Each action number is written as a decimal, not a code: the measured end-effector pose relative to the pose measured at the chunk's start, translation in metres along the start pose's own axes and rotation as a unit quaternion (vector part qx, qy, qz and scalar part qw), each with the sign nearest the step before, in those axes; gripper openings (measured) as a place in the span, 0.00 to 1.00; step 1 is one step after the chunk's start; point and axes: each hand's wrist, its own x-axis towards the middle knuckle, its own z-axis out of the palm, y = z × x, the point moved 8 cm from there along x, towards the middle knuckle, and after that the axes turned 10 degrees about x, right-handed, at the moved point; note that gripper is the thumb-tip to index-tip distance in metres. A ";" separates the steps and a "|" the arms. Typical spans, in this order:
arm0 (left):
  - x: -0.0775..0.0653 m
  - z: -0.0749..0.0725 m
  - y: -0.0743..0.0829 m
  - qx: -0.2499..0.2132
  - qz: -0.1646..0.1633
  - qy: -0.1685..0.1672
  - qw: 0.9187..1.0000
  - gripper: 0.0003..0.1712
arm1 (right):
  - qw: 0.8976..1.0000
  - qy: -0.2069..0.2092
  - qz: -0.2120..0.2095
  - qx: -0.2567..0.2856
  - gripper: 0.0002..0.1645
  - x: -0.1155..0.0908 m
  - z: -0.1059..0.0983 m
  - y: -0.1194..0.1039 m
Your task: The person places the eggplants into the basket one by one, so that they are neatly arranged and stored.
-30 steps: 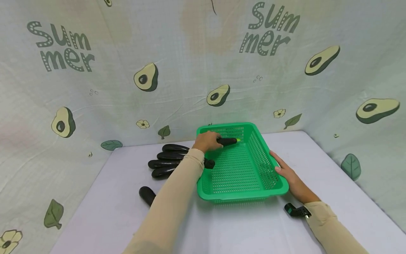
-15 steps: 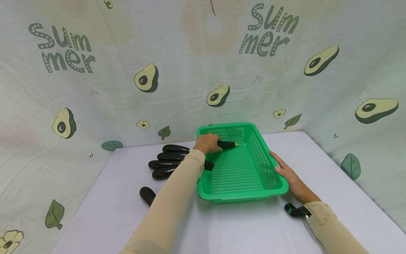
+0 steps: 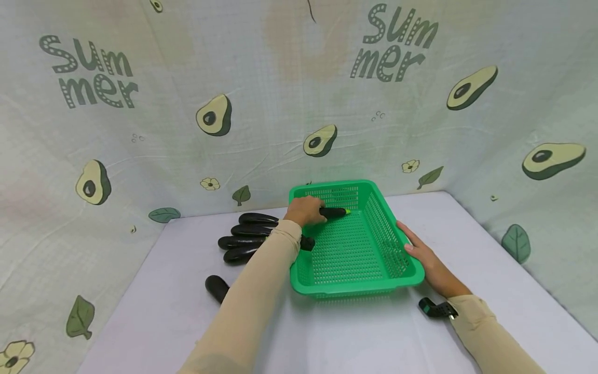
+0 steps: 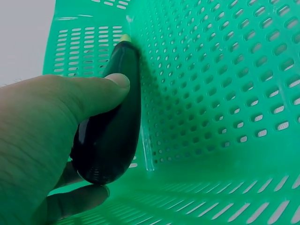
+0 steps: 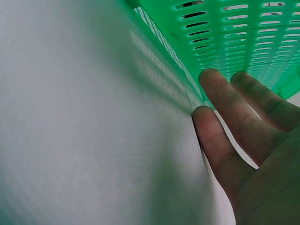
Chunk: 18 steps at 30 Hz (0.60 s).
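Observation:
In the head view my left hand (image 3: 304, 211) reaches into the back left part of a green plastic basket (image 3: 357, 289) and grips a dark eggplant (image 3: 333, 212). Its pale green stem end points right, along the back wall. The left wrist view shows the thumb lying over the eggplant (image 4: 110, 140) and fingers curled beneath its round end. My right hand (image 3: 427, 262) is at the basket's right side, the thumb tip at the rim. From the right wrist view, its straight, spread fingers (image 5: 239, 112) rest at the outside of the slotted wall (image 5: 243, 42).
Several eggplants (image 3: 247, 229) lie in a row left of the basket, partly behind my left forearm. Another eggplant (image 3: 217, 288) lies apart, nearer me, partly covered by the sleeve. A printed cloth (image 3: 261, 104) hangs behind the white table (image 3: 345, 337).
Since a second ago, my left hand and the eggplant's stem end have come down slightly inside the basket. Over the last half second hardly anything moves. My right hand stays at the rim.

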 end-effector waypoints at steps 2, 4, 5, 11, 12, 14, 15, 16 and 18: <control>0.000 0.000 0.000 0.003 0.001 0.001 1.000 0.29 | 1.000 0.000 0.003 0.001 0.35 0.001 0.000 0.000; 0.001 0.000 -0.001 0.006 0.004 0.003 1.000 0.28 | 1.000 0.000 0.003 0.001 0.35 0.001 0.000 0.000; 0.001 0.000 -0.001 0.007 0.005 0.003 1.000 0.28 | 1.000 0.000 0.003 0.000 0.35 0.001 0.000 0.000; 0.001 0.000 0.000 0.010 0.010 0.006 1.000 0.27 | 1.000 0.001 -0.005 -0.002 0.35 0.000 0.000 -0.001; 0.001 0.000 0.000 0.009 0.011 0.006 1.000 0.27 | 1.000 0.001 -0.005 -0.002 0.35 0.000 0.000 -0.001; 0.002 0.001 -0.001 0.008 0.012 0.005 1.000 0.27 | 1.000 0.002 -0.002 -0.003 0.35 0.000 0.000 -0.002; 0.003 0.002 -0.001 0.008 0.012 0.004 1.000 0.28 | 1.000 0.002 -0.001 -0.004 0.35 0.000 0.001 -0.002; 0.003 0.002 -0.001 0.008 0.012 0.003 1.000 0.28 | 1.000 0.003 0.000 -0.005 0.35 0.000 0.001 -0.002; 0.004 0.003 -0.001 0.008 0.010 0.002 1.000 0.28 | 1.000 0.003 0.001 -0.006 0.35 0.000 0.001 -0.002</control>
